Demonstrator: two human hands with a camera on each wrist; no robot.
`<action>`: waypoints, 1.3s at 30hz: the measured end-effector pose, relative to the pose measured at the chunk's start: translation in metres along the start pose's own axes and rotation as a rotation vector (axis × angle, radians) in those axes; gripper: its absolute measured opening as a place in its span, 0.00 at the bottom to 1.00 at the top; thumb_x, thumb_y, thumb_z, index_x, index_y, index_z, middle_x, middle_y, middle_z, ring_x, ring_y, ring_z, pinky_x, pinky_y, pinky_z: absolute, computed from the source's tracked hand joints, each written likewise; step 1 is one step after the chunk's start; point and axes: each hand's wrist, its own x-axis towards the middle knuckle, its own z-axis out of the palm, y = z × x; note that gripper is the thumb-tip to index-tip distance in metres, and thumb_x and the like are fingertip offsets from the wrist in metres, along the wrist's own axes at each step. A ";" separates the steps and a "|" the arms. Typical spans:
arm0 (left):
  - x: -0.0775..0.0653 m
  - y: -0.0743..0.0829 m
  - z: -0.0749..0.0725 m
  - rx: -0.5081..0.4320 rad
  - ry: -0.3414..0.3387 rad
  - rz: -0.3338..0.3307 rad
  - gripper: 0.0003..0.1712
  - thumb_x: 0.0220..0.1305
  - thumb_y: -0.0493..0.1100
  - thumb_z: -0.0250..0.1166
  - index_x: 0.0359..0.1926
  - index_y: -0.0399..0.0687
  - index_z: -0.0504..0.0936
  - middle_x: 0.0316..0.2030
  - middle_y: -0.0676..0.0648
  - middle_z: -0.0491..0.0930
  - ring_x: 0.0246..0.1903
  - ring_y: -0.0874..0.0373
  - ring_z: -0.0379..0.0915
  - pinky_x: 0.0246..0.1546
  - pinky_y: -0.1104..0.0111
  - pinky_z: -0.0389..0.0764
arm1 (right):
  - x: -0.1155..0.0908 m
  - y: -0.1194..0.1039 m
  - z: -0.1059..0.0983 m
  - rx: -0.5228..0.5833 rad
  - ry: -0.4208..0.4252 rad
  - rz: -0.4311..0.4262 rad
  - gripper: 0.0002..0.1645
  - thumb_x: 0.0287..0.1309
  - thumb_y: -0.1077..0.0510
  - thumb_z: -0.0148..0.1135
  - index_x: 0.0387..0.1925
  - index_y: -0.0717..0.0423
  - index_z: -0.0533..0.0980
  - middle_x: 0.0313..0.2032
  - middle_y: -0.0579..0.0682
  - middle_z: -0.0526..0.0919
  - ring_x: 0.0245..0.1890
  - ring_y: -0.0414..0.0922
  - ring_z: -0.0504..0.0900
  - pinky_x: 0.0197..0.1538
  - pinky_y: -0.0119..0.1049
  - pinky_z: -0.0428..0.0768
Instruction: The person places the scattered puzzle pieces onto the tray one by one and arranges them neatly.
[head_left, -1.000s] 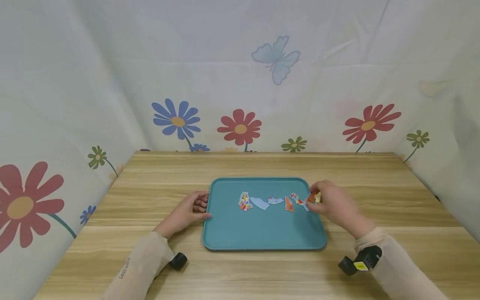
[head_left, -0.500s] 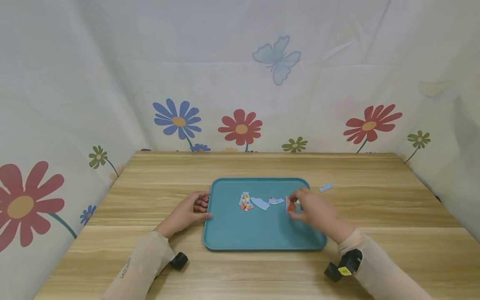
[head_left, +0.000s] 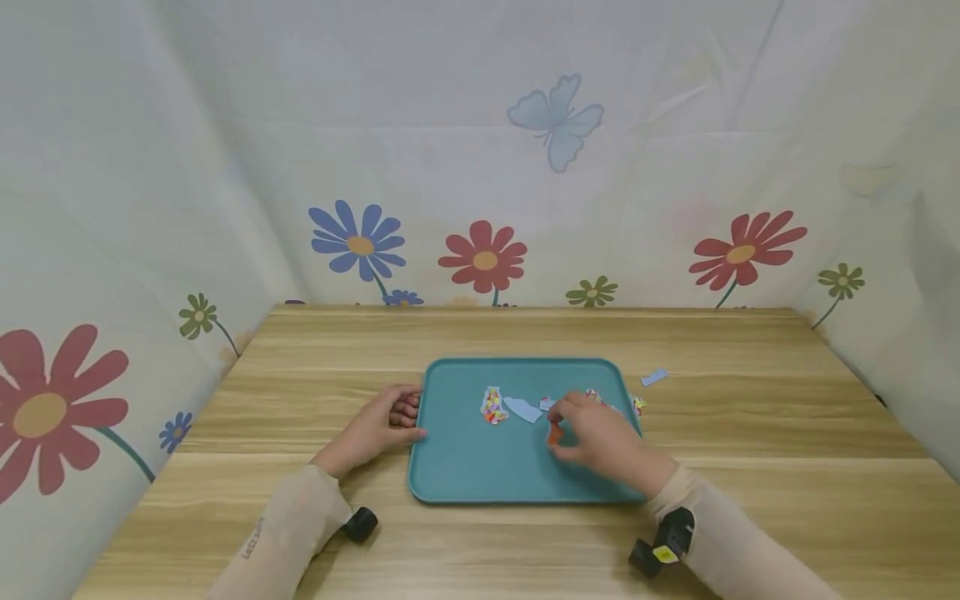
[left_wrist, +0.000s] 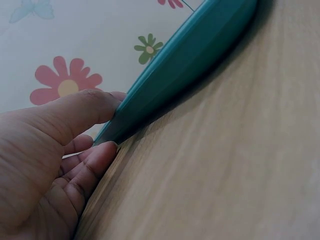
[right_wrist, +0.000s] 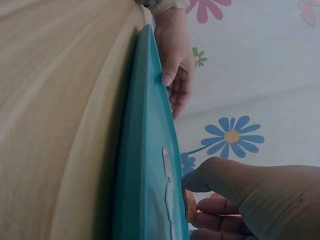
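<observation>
My left hand grips the left rim of a teal tray, thumb on top of the edge; in the left wrist view, its fingertips are at the underside. Over the tray's right half, my right hand pinches a small orange cut-out piece, which the right wrist view shows as an irregular orange scrap with a pale edge. Left of it lie a multicoloured piece and a pale blue piece. Another piece is partly hidden behind the right fingers.
A multicoloured piece lies at the tray's right rim, and a dotted piece shows behind the right hand. A pale blue strip lies on the wooden table beyond the tray. Flowered cloth hangs around the table.
My right hand has moved left from the tray's right edge and now has the orange piece between its fingers, nearer to me. The blue strip came into view. The left hand has stayed put.
</observation>
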 end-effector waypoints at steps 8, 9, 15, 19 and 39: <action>0.000 0.002 0.000 -0.004 -0.001 -0.016 0.41 0.54 0.39 0.73 0.65 0.33 0.64 0.49 0.39 0.73 0.45 0.55 0.71 0.45 0.75 0.78 | 0.001 -0.008 0.008 0.002 -0.034 -0.011 0.16 0.45 0.56 0.71 0.37 0.56 0.78 0.36 0.46 0.78 0.34 0.39 0.76 0.34 0.30 0.78; 0.000 0.002 0.000 0.000 -0.001 -0.011 0.41 0.54 0.39 0.73 0.65 0.33 0.64 0.49 0.38 0.73 0.44 0.55 0.71 0.45 0.75 0.78 | 0.001 -0.009 0.009 0.004 -0.040 -0.013 0.17 0.45 0.55 0.71 0.38 0.56 0.79 0.36 0.46 0.78 0.33 0.39 0.76 0.34 0.31 0.78; 0.001 -0.001 0.000 0.013 -0.002 0.018 0.40 0.55 0.39 0.72 0.64 0.30 0.64 0.49 0.37 0.73 0.44 0.55 0.72 0.45 0.73 0.79 | 0.002 -0.010 0.014 0.013 -0.074 -0.030 0.18 0.45 0.55 0.72 0.39 0.56 0.78 0.35 0.45 0.78 0.30 0.36 0.74 0.32 0.30 0.77; 0.001 -0.001 0.000 0.013 -0.001 0.010 0.40 0.55 0.39 0.72 0.64 0.31 0.64 0.49 0.38 0.72 0.44 0.56 0.71 0.45 0.74 0.79 | 0.003 -0.010 0.015 0.011 -0.077 -0.054 0.17 0.46 0.55 0.72 0.38 0.56 0.78 0.34 0.44 0.77 0.28 0.35 0.73 0.30 0.29 0.76; 0.002 0.000 0.000 0.010 0.004 -0.008 0.40 0.53 0.37 0.73 0.65 0.34 0.65 0.49 0.39 0.73 0.45 0.55 0.72 0.45 0.75 0.79 | 0.002 -0.005 0.007 0.025 -0.042 -0.077 0.15 0.52 0.54 0.69 0.41 0.56 0.81 0.40 0.48 0.79 0.36 0.41 0.80 0.36 0.32 0.81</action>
